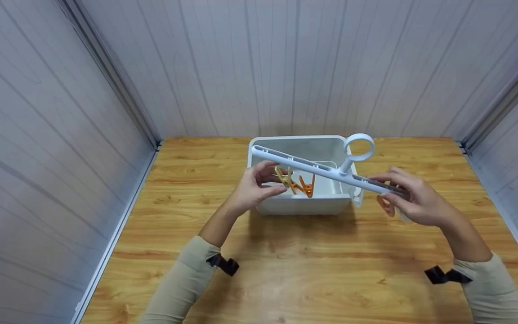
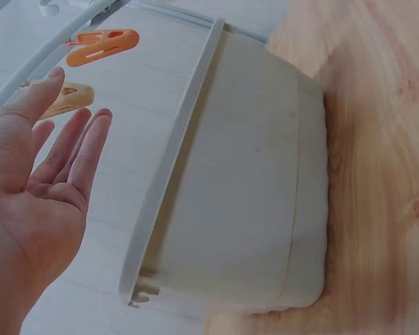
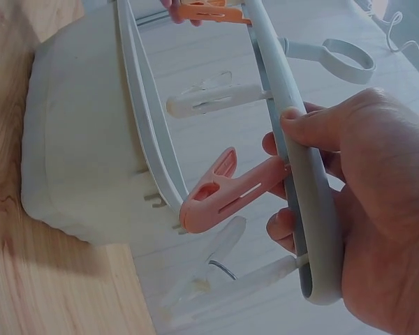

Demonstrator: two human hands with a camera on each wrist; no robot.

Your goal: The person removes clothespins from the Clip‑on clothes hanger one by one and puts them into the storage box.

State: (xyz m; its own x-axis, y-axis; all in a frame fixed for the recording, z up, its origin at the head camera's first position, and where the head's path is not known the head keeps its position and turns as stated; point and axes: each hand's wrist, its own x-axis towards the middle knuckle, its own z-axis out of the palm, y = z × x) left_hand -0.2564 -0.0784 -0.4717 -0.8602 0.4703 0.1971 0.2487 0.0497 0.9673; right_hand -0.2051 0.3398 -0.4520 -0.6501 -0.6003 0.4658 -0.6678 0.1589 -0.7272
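Note:
A white clip hanger (image 1: 301,165) with a ring-shaped hook slants over the basin, its left end higher. My right hand (image 1: 421,198) grips the bar near its right end, thumb on one side and fingers round the other. Around my left hand (image 1: 254,186), at the other end, hangs a yellow clothespin (image 2: 73,98); thumb and fingers are spread about it, and contact is hard to make out. Beside that clip hangs an orange clothespin (image 1: 306,187). In the right wrist view, a pink clothespin (image 3: 230,195) and clear clothespins (image 3: 213,101) hang along the bar.
A whitish plastic basin (image 1: 304,207) stands on the wooden table (image 1: 304,270) under the hanger. Pale panel walls (image 1: 295,67) enclose the table at the back and both sides. Black straps (image 1: 223,264) sit on both sleeves.

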